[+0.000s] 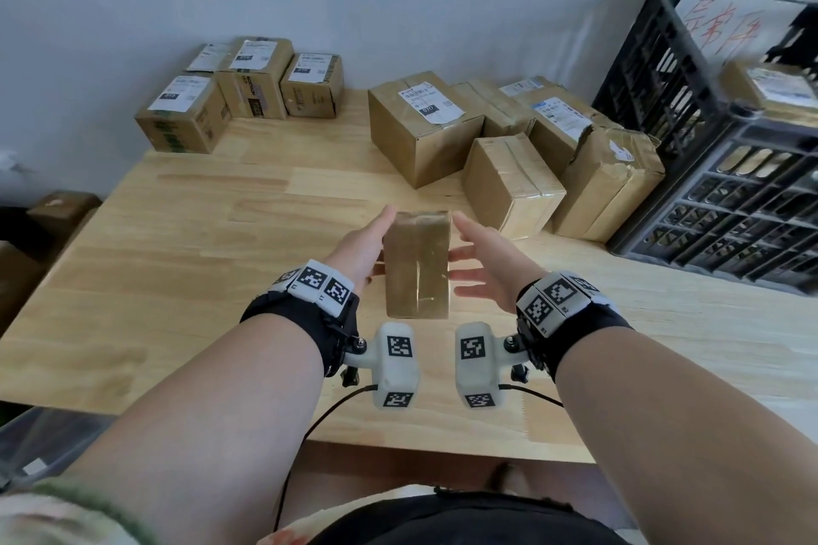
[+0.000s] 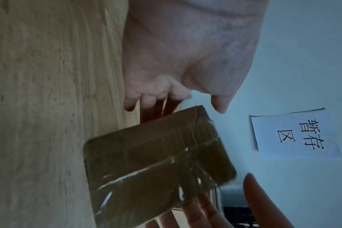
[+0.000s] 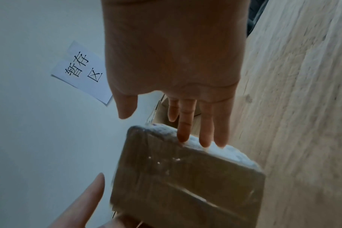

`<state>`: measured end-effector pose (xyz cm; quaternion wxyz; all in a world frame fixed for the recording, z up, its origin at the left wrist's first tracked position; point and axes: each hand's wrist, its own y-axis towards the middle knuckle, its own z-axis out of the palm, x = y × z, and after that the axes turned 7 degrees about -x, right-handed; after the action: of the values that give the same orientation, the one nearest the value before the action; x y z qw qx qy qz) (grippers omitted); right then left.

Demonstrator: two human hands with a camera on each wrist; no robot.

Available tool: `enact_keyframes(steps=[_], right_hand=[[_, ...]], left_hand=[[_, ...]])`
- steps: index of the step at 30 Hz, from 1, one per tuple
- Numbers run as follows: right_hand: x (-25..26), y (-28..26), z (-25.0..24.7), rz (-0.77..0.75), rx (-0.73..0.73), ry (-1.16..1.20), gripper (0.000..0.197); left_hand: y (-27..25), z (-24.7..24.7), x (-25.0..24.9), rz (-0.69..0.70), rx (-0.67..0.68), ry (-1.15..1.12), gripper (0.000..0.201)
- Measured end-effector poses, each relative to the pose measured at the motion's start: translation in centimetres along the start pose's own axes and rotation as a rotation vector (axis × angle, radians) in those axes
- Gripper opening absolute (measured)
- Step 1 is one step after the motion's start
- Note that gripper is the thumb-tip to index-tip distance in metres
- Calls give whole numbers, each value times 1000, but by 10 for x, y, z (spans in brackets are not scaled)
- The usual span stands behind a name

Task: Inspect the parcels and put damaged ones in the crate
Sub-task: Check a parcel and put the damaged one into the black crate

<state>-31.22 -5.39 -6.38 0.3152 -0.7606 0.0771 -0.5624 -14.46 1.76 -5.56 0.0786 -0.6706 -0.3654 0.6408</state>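
Inspect step: taped parcel up over the bench, left hand and right hand pressing its sides with straight fingers. No damage visible this face. Next: rotate, check remaining faces; crate far right if torn.

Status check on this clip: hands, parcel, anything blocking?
Left hand and right hand open, fingers straight, flanking small taped parcel above table. No damage visible on its shown faces. Crate far right, path unobstructed.
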Motion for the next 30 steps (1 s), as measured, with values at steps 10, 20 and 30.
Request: enact_keyframes(steps=[10,20,30], right_hand=[[-9,0,-4,23,1,-51,56],[-21,8,-1,80,23,-138,57],[-10,5,4,3,-55,-315,32]], left_hand=[[6,10,13,18,-7,129,40],[19,15,26,12,5,210,45],[26,20,16,63,-38,286,26]])
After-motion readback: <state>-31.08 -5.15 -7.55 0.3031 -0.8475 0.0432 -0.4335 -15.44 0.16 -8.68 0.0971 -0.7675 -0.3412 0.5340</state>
